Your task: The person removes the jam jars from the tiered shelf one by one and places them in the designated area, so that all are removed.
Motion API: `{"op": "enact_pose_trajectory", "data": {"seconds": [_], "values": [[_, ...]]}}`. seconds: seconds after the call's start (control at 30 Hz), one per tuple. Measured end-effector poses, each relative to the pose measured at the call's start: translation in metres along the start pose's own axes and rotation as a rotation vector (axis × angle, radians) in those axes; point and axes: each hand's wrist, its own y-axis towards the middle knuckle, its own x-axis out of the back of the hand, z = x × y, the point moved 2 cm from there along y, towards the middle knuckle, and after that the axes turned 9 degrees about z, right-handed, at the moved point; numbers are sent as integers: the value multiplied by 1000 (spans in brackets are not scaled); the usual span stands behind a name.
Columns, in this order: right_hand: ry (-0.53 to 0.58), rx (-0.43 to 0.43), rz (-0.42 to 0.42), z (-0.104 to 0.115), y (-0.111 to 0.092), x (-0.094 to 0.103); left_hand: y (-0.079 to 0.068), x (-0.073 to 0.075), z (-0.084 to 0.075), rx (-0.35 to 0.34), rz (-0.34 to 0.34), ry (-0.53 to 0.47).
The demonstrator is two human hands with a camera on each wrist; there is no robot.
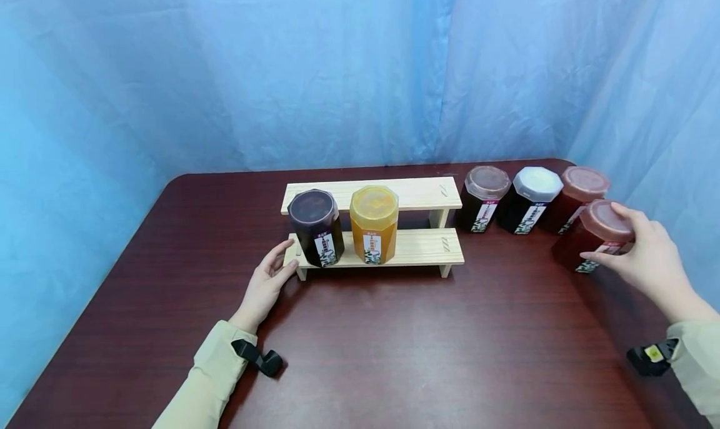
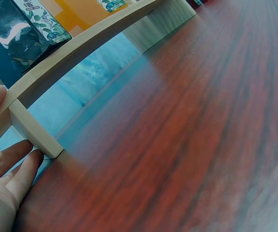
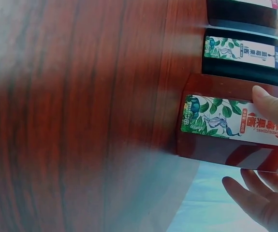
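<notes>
My right hand (image 1: 655,254) is around a dark red jam jar (image 1: 604,226) at the table's right side. In the right wrist view the thumb (image 3: 262,96) lies on its label, and the other fingers are spread on the far side. My left hand (image 1: 270,285) holds the left end of the low step of a two-step wooden stand (image 1: 419,246). In the left wrist view its thumb is at the board's edge and fingertips meet the leg (image 2: 35,128). On that step stand a dark purple jar (image 1: 315,226) and a yellow-orange jar (image 1: 374,226).
Right of the stand, a dark jar with a pinkish lid (image 1: 486,197), a dark jar with a white lid (image 1: 530,201) and another red jar (image 1: 582,188) stand close together. Blue curtains (image 1: 315,72) hang behind and beside the dark red-brown table (image 1: 365,348).
</notes>
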Motion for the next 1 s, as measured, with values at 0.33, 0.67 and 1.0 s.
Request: {"op": "enact_pose_trajectory", "data": {"seconds": [0.33, 0.67, 1.0], "values": [[-2, -10, 13, -3, -1, -2, -1, -1, 0, 9, 8, 4], [6, 1, 7, -4, 3, 2, 0, 0, -1, 3, 1, 2], [7, 35, 14, -4, 6, 3, 0, -1, 0, 2, -1, 3]]}}
